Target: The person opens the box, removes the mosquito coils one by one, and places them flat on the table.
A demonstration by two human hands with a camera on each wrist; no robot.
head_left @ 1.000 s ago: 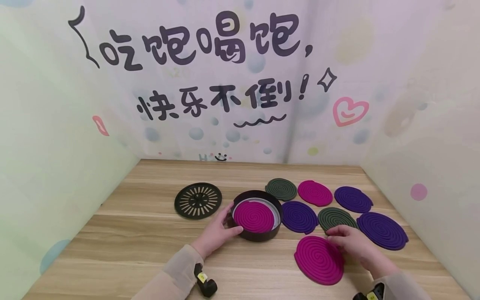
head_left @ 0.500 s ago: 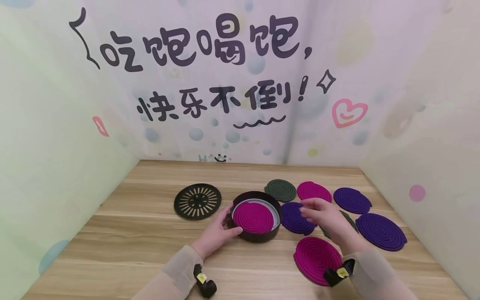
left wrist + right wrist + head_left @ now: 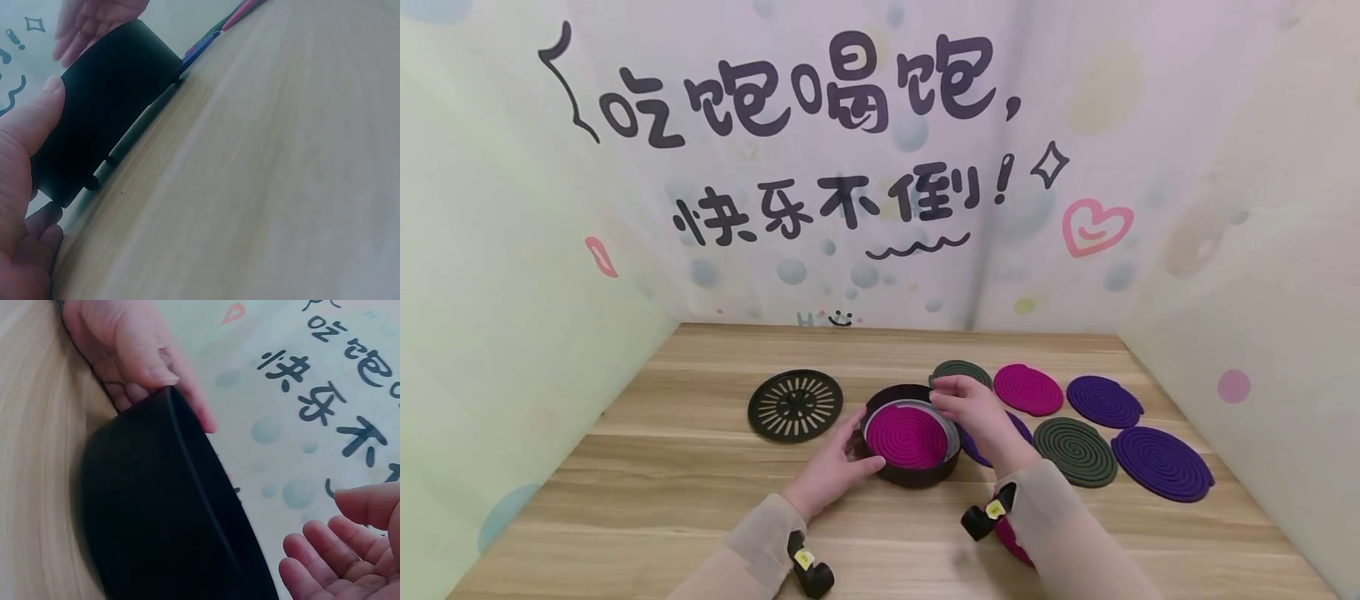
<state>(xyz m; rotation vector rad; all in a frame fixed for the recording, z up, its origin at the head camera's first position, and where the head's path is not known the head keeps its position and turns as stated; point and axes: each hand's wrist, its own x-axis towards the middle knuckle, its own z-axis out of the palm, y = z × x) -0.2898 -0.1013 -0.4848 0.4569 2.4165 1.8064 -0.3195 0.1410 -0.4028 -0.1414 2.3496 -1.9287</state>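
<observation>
A round black mosquito coil holder (image 3: 913,476) stands on the table with a magenta spiral mosquito coil (image 3: 907,437) inside, over a pale lining. My left hand (image 3: 829,473) grips the holder's left side, thumb on the near wall (image 3: 119,87) and fingers round the far side. My right hand (image 3: 977,415) hovers at the holder's right rim, fingers loosely bent, and holds nothing. In the right wrist view this right hand (image 3: 350,559) is apart from the black wall (image 3: 150,494). A magenta coil (image 3: 1013,546) lies partly hidden under the right forearm.
The slotted black lid (image 3: 775,398) lies left of the holder. On the right lie a green coil (image 3: 1075,451), another green coil (image 3: 958,372), a magenta coil (image 3: 1028,389) and blue coils (image 3: 1162,463). Printed curtains rise behind and at both sides.
My right hand has moved left from beside the front magenta coil, over the blue coil, to the holder's right rim. My left hand has kept its hold on the holder.
</observation>
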